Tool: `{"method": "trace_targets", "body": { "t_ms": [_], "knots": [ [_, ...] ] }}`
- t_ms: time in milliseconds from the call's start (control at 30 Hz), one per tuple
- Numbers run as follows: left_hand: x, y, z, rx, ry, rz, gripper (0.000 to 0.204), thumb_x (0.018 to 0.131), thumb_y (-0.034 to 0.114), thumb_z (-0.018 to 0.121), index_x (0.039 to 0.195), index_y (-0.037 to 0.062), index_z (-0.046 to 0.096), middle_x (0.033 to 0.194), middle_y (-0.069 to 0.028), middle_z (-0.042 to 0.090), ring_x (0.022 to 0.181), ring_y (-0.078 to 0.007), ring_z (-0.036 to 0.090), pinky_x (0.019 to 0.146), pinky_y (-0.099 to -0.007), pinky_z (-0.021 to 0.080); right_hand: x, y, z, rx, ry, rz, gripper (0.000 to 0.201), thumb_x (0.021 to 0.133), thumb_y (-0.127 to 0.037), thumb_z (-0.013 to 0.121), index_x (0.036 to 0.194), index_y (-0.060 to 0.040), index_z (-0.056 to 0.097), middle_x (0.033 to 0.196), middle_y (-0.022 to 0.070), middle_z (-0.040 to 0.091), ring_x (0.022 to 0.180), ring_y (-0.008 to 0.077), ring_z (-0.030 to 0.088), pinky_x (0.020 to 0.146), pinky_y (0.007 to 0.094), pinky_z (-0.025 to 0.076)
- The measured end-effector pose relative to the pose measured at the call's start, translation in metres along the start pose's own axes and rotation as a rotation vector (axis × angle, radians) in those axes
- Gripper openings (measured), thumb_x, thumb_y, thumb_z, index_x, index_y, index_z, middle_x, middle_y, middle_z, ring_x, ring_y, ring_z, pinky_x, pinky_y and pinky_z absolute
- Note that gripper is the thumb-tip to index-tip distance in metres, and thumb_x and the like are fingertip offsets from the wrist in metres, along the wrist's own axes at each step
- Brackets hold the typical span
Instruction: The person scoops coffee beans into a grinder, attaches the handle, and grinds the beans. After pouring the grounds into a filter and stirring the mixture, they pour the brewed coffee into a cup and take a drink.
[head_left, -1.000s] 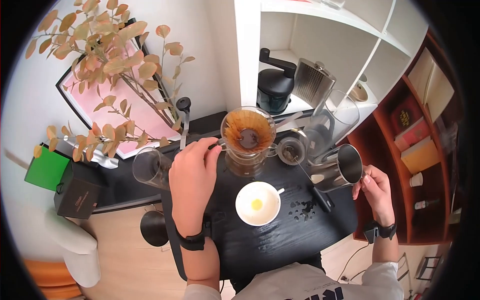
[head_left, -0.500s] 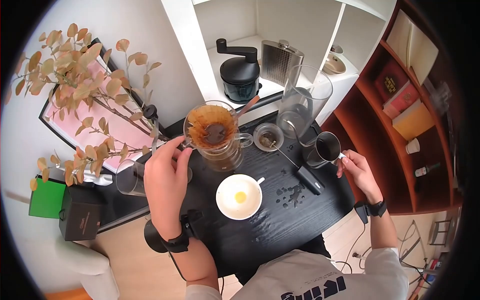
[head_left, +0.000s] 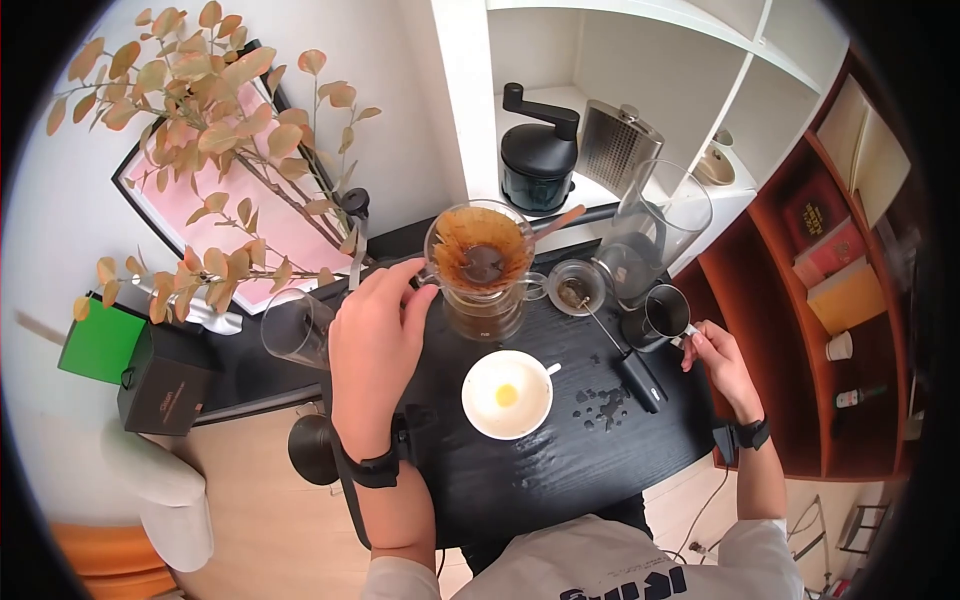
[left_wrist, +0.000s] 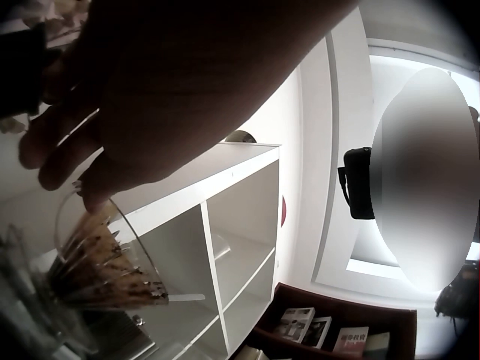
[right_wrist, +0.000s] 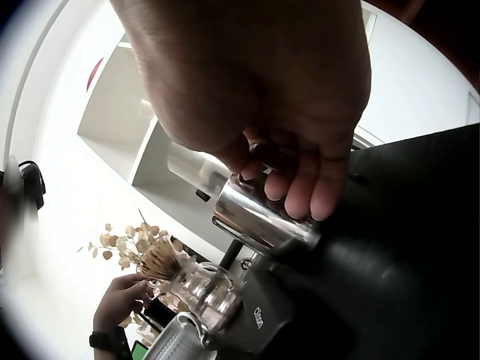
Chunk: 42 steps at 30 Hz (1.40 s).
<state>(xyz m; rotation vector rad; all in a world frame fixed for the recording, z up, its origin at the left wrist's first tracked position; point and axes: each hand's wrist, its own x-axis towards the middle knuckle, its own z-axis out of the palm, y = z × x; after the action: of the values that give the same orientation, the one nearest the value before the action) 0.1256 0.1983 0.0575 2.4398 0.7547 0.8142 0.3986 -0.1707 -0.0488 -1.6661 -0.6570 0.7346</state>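
Observation:
A glass coffee dripper (head_left: pixel 478 285) with a brown-stained paper filter (head_left: pixel 500 232) and dark grounds sits on a glass server (head_left: pixel 485 318). My left hand (head_left: pixel 378 335) pinches the dripper's small handle between thumb and fingers; in the left wrist view the fingertips meet its rim. On the right, my right hand (head_left: pixel 722 362) grips the handle of a steel gooseneck kettle (right_wrist: pixel 259 214), which stands upright at the table's right side. Between the hands is a white cup (head_left: pixel 508 412) with a little yellowish liquid at its bottom.
A handheld frother (head_left: pixel 640 380) leans with its whisk in a small glass cup (head_left: pixel 575 288). Water drops lie beside it. A tall glass vessel (head_left: pixel 650 235) stands behind the kettle, another glass (head_left: pixel 296 325) at the left. A hand grinder (head_left: pixel 540 160) occupies the white shelf.
The kettle, held raised and tilted earlier, has come down to the table and stands upright. My right hand moved down with it; the left stayed at the dripper. The head view swung left and back.

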Motion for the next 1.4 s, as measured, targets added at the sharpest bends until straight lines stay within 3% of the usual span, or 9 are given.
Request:
{"method": "trace_targets", "body": {
  "t_ms": [233, 367, 433, 633, 700, 833, 900, 1100, 1400],
  "knots": [
    [0.0, 0.001, 0.0, 0.016, -0.005, 0.019, 0.024, 0.094, 0.014, 0.076, 0.117, 0.006, 0.074, 0.092, -0.012, 0.072, 0.079, -0.0335, 0.07, 0.069, -0.0421, 0.056, -0.001, -0.007, 0.0, -0.075, -0.019, 0.0, 0.023, 0.113, -0.021, 0.054, 0.105, -0.0011, 0.062, 0.091, 0.0042, 0.064, 0.08, 0.0129, 0.064, 0.078, 0.03, 0.054],
    [-0.002, -0.004, 0.001, 0.065, 0.058, 0.114, 0.022, 0.094, 0.017, 0.074, 0.115, 0.0069, 0.073, 0.096, -0.0111, 0.072, 0.083, -0.0354, 0.071, 0.07, -0.0438, 0.057, -0.014, -0.025, -0.001, -0.625, 0.178, -0.179, 0.019, 0.107, -0.013, 0.061, 0.123, -0.003, 0.06, 0.101, 0.0037, 0.064, 0.08, 0.0082, 0.06, 0.068, 0.0236, 0.049],
    [-0.002, -0.003, 0.001, 0.073, 0.077, 0.1, 0.02, 0.095, 0.018, 0.073, 0.112, 0.0075, 0.072, 0.094, -0.0106, 0.071, 0.082, -0.0358, 0.071, 0.069, -0.0439, 0.057, -0.025, -0.066, 0.02, -0.583, 0.295, -0.216, 0.017, 0.105, -0.009, 0.062, 0.119, 0.0013, 0.062, 0.091, 0.0045, 0.067, 0.073, 0.01, 0.061, 0.061, 0.0243, 0.049],
    [0.001, 0.0, 0.004, 0.101, 0.088, 0.13, 0.016, 0.096, 0.018, 0.073, 0.109, 0.0083, 0.073, 0.09, -0.009, 0.07, 0.078, -0.0342, 0.07, 0.065, -0.0433, 0.056, -0.013, -0.169, 0.071, -0.291, 0.046, -0.296, 0.02, 0.106, -0.015, 0.064, 0.103, 0.0038, 0.07, 0.083, 0.0075, 0.07, 0.065, 0.0078, 0.061, 0.052, 0.0226, 0.045],
    [0.0, 0.0, 0.005, 0.118, 0.107, 0.147, 0.016, 0.096, 0.018, 0.073, 0.109, 0.0083, 0.073, 0.09, -0.0088, 0.069, 0.078, -0.034, 0.07, 0.065, -0.0432, 0.056, 0.017, -0.188, 0.099, -0.205, 0.123, -0.218, 0.024, 0.105, -0.02, 0.068, 0.102, 0.0033, 0.071, 0.081, 0.0069, 0.071, 0.063, 0.0079, 0.061, 0.052, 0.0219, 0.045],
    [-0.001, 0.006, 0.004, 0.111, 0.084, 0.1, 0.019, 0.096, 0.015, 0.073, 0.113, 0.0044, 0.074, 0.09, -0.0136, 0.071, 0.082, -0.0365, 0.069, 0.071, -0.0442, 0.054, 0.074, -0.19, 0.145, -0.247, 0.167, -0.249, 0.034, 0.101, -0.029, 0.076, 0.104, 0.0042, 0.073, 0.076, 0.0046, 0.071, 0.061, 0.0088, 0.063, 0.052, 0.0229, 0.044],
    [0.0, 0.006, 0.003, 0.122, 0.086, 0.118, 0.02, 0.096, 0.014, 0.072, 0.113, 0.0043, 0.074, 0.091, -0.0136, 0.071, 0.081, -0.0364, 0.069, 0.071, -0.0441, 0.054, 0.092, -0.181, 0.153, -0.398, 0.206, -0.349, 0.036, 0.099, -0.029, 0.077, 0.089, 0.0055, 0.074, 0.065, 0.0067, 0.069, 0.058, 0.0104, 0.064, 0.053, 0.0298, 0.047],
    [-0.001, 0.003, 0.003, 0.157, 0.098, 0.175, 0.016, 0.098, 0.016, 0.071, 0.111, 0.0078, 0.072, 0.089, -0.0089, 0.068, 0.077, -0.0331, 0.07, 0.064, -0.0425, 0.055, 0.106, -0.17, 0.166, -0.414, 0.277, -0.446, 0.029, 0.101, -0.021, 0.072, 0.086, 0.0035, 0.07, 0.061, 0.0101, 0.066, 0.053, 0.0183, 0.063, 0.054, 0.0328, 0.045],
    [0.0, 0.002, 0.004, 0.185, 0.091, 0.171, 0.016, 0.097, 0.013, 0.071, 0.111, 0.006, 0.073, 0.089, -0.0099, 0.067, 0.076, -0.0336, 0.069, 0.064, -0.0424, 0.055, 0.09, -0.183, 0.169, -0.306, 0.239, -0.601, 0.018, 0.101, -0.01, 0.069, 0.091, 0.005, 0.069, 0.068, 0.0103, 0.067, 0.057, 0.0167, 0.062, 0.056, 0.0304, 0.045]
  ]
}}
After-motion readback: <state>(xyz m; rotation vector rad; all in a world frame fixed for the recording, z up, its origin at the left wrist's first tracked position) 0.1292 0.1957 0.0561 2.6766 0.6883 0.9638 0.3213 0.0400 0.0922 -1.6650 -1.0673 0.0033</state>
